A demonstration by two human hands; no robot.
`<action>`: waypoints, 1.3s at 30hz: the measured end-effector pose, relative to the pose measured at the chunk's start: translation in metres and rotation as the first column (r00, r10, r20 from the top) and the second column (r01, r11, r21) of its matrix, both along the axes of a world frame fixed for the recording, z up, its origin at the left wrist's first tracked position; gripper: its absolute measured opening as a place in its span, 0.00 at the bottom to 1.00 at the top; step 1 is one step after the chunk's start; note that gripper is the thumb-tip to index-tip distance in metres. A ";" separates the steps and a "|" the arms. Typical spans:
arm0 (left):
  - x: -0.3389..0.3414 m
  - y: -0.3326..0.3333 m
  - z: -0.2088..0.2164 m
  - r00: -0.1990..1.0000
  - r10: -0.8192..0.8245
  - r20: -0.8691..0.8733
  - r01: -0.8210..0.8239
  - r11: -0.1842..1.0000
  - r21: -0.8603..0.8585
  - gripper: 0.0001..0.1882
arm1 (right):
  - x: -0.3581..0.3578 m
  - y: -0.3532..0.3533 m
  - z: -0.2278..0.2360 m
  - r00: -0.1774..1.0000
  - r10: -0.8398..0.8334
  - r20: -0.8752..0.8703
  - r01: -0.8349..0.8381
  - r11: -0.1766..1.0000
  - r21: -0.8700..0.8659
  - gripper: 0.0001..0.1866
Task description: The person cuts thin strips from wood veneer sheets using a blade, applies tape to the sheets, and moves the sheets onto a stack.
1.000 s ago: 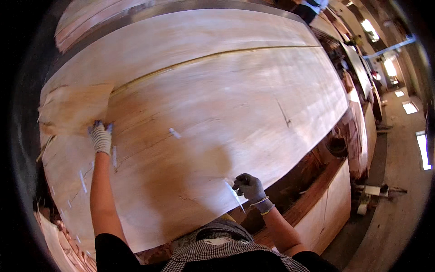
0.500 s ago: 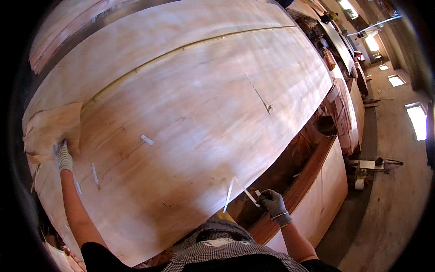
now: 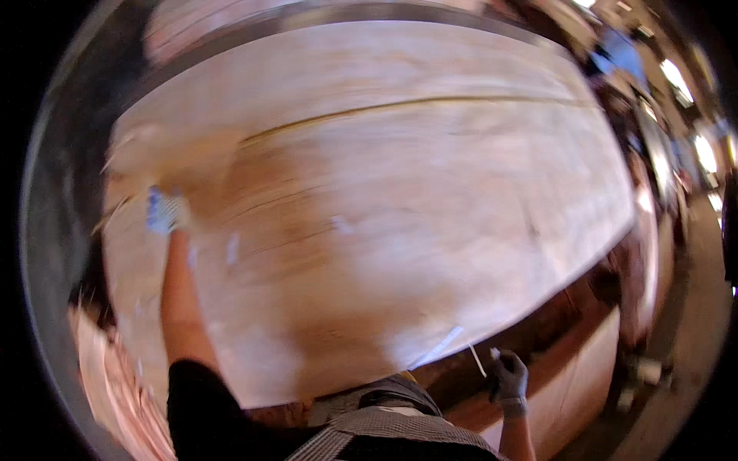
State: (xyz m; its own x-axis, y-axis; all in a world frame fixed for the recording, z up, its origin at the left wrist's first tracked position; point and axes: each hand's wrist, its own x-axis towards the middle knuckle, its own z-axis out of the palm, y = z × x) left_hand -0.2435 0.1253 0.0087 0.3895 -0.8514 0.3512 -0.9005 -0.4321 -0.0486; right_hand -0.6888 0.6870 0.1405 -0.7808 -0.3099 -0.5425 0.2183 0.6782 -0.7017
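Note:
A large sheet of pale wood veneer [image 3: 430,200] spreads before me, with darker tan patches. At its far left lies a smaller tan piece of veneer [image 3: 207,157], blurred. My left hand [image 3: 163,212], in a white and blue glove, is beside that piece's near edge; motion smears its fingers. At the near right, beyond the sheet's edge, my right hand [image 3: 509,378] in a grey glove is closed on a thin white strip [image 3: 478,359]. Another white strip [image 3: 437,347] lies on the sheet's near edge, left of that hand.
A long yellowish-brown line [image 3: 415,106] crosses the far part of the sheet. More pale sheets [image 3: 307,19] lie past a dark gap at the back. Reddish stacked veneer [image 3: 123,384] stands at the lower left, and a pale-sided stack [image 3: 569,376] at the lower right.
The view has swung, so the sheet appears turned and farther right. My left hand has come off the small veneer piece toward its near edge. My right hand still holds its strip.

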 end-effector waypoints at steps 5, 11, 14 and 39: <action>0.059 -0.017 -0.032 0.942 0.165 -0.294 -0.110 0.975 0.194 0.46 | 0.002 0.026 -0.041 0.999 -0.003 0.051 0.010 0.991 -0.134 0.06; 0.006 -0.027 -0.030 0.831 0.185 -0.525 -0.113 0.980 0.166 0.44 | 0.019 0.011 -0.029 0.997 0.049 0.051 -0.045 0.995 -0.084 0.04; 0.016 -0.051 -0.052 0.690 0.097 -0.717 -0.076 0.995 0.061 0.28 | 0.018 0.014 -0.035 0.998 0.056 0.029 -0.054 0.998 -0.042 0.06; -0.351 0.291 0.020 -0.956 0.256 -0.146 0.270 0.959 -0.089 0.07 | -0.158 0.158 0.094 0.860 0.501 0.101 -0.108 0.371 -0.922 0.12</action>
